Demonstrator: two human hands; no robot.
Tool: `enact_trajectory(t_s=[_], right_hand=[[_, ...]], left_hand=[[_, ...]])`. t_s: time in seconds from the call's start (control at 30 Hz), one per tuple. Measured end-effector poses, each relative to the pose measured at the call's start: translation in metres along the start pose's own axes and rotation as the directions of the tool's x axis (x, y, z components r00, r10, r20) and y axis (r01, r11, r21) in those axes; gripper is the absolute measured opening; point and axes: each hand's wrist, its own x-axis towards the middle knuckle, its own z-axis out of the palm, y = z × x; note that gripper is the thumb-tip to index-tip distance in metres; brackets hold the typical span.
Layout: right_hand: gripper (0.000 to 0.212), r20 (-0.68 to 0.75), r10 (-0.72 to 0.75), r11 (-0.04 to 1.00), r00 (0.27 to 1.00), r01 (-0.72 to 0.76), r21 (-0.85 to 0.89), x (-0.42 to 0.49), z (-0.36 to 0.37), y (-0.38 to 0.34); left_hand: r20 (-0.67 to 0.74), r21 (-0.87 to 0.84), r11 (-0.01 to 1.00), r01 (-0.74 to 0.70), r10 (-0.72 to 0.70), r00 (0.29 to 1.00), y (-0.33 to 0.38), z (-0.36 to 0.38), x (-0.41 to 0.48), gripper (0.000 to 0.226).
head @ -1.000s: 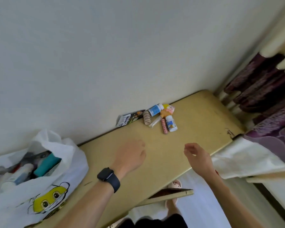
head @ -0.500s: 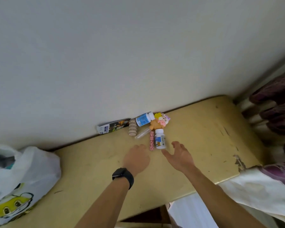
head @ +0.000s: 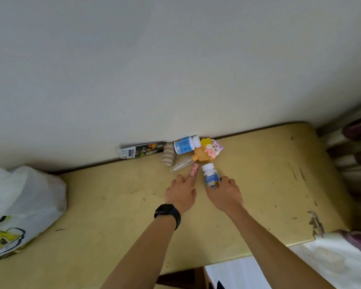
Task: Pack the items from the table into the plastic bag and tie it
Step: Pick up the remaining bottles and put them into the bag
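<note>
A cluster of small items lies against the wall on the yellow table (head: 258, 184). My right hand (head: 225, 192) grips a white pill bottle (head: 210, 176) with a blue label by its base. My left hand (head: 180, 191), a black watch on the wrist, pinches the near end of a pink spotted tube (head: 194, 170). Behind them lie a clear tube (head: 180, 166), a second blue-label bottle (head: 186, 144), a ribbed beige roll (head: 168, 157), a flat printed box (head: 143, 150) and colourful toys (head: 209, 150). The white plastic bag (head: 27, 203) sits at the far left, partly out of frame.
A white wall runs along the table's far edge. Dark purple fabric (head: 358, 155) hangs at the right. White and purple cloth (head: 342, 259) drapes by the table's near right corner. The tabletop has scuffs and a chipped edge on the right.
Both hands moved forward to the item cluster. The right hand closed around the white pill bottle and the left hand's fingers reached the pink tube. The view shifted right, leaving less of the bag visible.
</note>
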Motion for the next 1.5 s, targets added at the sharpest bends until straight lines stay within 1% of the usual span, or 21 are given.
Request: enact_trajectory(t_s=[0.1,0.17,0.27,0.37,0.4,0.43,0.5,0.53,0.57,0.63,0.67,0.77,0.83,0.9,1.0,1.07,1.2,1.27,1.33,1.43,1.5], right_hand=[[0.067,-0.051,-0.041,0.998,0.998,0.039,-0.044,0.0,0.001,0.004],[0.068,-0.054,-0.077,0.994,0.996,0.073,-0.077,0.002,0.001,0.005],[0.06,0.002,-0.09,0.99,0.996,0.089,-0.106,0.003,0.001,0.01],[0.054,0.081,-0.001,0.997,0.997,0.006,-0.071,-0.003,-0.005,0.016],[0.049,0.132,0.041,0.999,0.99,-0.042,0.003,-0.006,-0.009,0.018],[0.046,0.2,0.067,0.987,0.977,-0.094,0.131,-0.01,-0.012,0.021],[0.052,0.308,0.042,0.895,0.95,-0.173,0.411,-0.022,-0.017,0.025],[0.057,0.332,0.022,0.844,0.943,-0.195,0.499,-0.028,-0.019,0.026],[0.057,0.348,-0.004,0.801,0.938,-0.205,0.563,-0.037,-0.022,0.024],[0.047,0.37,-0.085,0.742,0.925,-0.189,0.643,-0.056,-0.029,0.015],[0.044,0.373,-0.131,0.731,0.918,-0.165,0.662,-0.067,-0.033,0.008],[0.051,0.354,-0.249,0.72,0.901,-0.073,0.69,-0.097,-0.044,-0.02],[0.052,0.329,-0.323,0.705,0.888,-0.006,0.709,-0.116,-0.048,-0.045],[0.046,0.314,-0.399,0.705,0.862,0.07,0.706,-0.134,-0.046,-0.074],[0.042,0.316,-0.482,0.71,0.817,0.153,0.688,-0.162,-0.036,-0.122],[0.045,0.32,-0.539,0.715,0.779,0.222,0.663,-0.181,-0.024,-0.156],[0.042,0.334,-0.612,0.709,0.717,0.311,0.633,-0.221,0.013,-0.223],[0.044,0.345,-0.624,0.706,0.701,0.317,0.634,-0.24,0.033,-0.255],[0.048,0.343,-0.63,0.695,0.697,0.308,0.649,-0.259,0.052,-0.284],[0.051,0.291,-0.622,0.65,0.727,0.272,0.709,-0.286,0.078,-0.328],[0.049,0.274,-0.609,0.636,0.745,0.251,0.73,-0.304,0.093,-0.356]], left_hand=[[-0.041,-0.011,0.996,0.093,-0.093,0.995,0.0,0.005,0.006,0.037],[-0.067,-0.039,0.992,0.124,-0.126,0.99,-0.002,0.008,0.007,0.037],[-0.104,-0.037,0.991,0.131,-0.134,0.985,-0.003,0.008,0.006,0.034],[-0.09,0.062,0.987,0.146,-0.141,0.986,-0.003,0.006,0.003,0.032],[-0.076,0.066,0.987,0.149,-0.144,0.987,-0.005,0.005,-0.001,0.031],[-0.064,0.037,0.988,0.148,-0.145,0.987,-0.007,0.003,-0.005,0.03],[-0.045,-0.11,0.983,0.148,-0.154,0.987,-0.015,-0.002,-0.02,0.027],[-0.04,-0.22,0.964,0.152,-0.164,0.986,-0.021,-0.005,-0.03,0.024],[-0.042,-0.341,0.928,0.153,-0.177,0.983,-0.028,-0.008,-0.04,0.021],[-0.057,-0.559,0.814,0.154,-0.223,0.973,-0.043,-0.016,-0.064,0.016],[-0.067,-0.644,0.75,0.152,-0.253,0.965,-0.051,-0.022,-0.077,0.016],[-0.075,-0.839,0.528,0.136,-0.358,0.931,-0.075,-0.045,-0.118,0.017],[-0.093,-0.906,0.412,0.095,-0.412,0.906,-0.097,-0.062,-0.144,0.016],[-0.129,-0.95,0.312,0.022,-0.454,0.882,-0.124,-0.08,-0.168,0.014],[-0.19,-0.974,0.205,-0.096,-0.507,0.841,-0.167,-0.109,-0.205,0.009],[-0.243,-0.968,0.186,-0.167,-0.542,0.805,-0.197,-0.13,-0.23,0.01],[-0.353,-0.935,0.2,-0.292,-0.578,0.736,-0.268,-0.165,-0.267,0.012],[-0.384,-0.921,0.179,-0.345,-0.556,0.737,-0.307,-0.177,-0.279,0.013],[-0.405,-0.912,0.164,-0.377,-0.511,0.758,-0.344,-0.19,-0.285,0.011],[-0.476,-0.879,0.257,-0.401,-0.465,0.746,-0.396,-0.212,-0.284,0.006],[-0.489,-0.87,0.329,-0.366,-0.484,0.726,-0.425,-0.228,-0.286,0.007]])
